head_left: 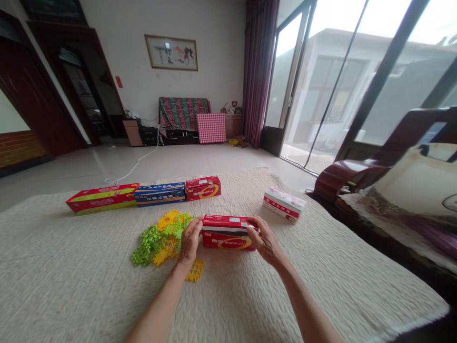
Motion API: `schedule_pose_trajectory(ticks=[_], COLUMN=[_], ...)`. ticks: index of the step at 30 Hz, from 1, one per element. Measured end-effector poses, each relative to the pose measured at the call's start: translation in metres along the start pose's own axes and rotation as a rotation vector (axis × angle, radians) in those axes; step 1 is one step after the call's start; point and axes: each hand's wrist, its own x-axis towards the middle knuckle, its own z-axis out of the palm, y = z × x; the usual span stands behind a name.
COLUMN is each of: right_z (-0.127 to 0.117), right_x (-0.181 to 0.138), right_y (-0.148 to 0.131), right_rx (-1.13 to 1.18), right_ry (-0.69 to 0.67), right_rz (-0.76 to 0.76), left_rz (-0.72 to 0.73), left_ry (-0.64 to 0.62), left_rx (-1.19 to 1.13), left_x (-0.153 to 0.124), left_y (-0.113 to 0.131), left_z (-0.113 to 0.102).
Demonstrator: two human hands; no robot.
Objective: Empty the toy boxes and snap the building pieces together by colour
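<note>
Left hand and right hand are closed on a red box amid the quilt, plastic pieces bunched leftward, three boxes lined near the far edge, a white-red box near the right.

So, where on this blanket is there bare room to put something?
Bare blanket lies right of the right hand, nearer than the white-and-red box, and left of the green-and-yellow pieces. Crowded: around the left hand, between those pieces and the held red box.
</note>
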Motion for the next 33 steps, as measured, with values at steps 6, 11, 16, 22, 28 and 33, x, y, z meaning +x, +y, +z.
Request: schedule_pose_trajectory(ticks=[6,11,16,22,28,33], right_z=[0.002,0.002,0.001,-0.002,-0.004,-0.005], right_x=[-0.001,-0.002,-0.002,-0.003,-0.004,-0.005], right_y=[0.0,0.001,0.001,-0.002,-0.002,-0.003], right_rx=[-0.037,-0.063,-0.068,-0.067,-0.041,-0.041], right_ry=[0.005,-0.002,0.003,-0.015,-0.03,-0.015], right_rz=[-0.004,0.008,0.01,0.033,0.045,0.047], left_rz=[0.043,0.084,0.081,0.117,0.135,0.083], left_ry=[0.008,0.016,-0.006,-0.033,-0.071,-0.08], left_rx=[0.025,0.034,0.037,0.088,0.12,0.09], left_x=[-0.002,0.0,0.002,-0.001,-0.007,-0.01], left_y=[-0.006,-0.01,-0.017,-0.018,-0.007,0.001], left_z=[0.001,0.001,-0.002,-0.005,-0.006,-0.004])
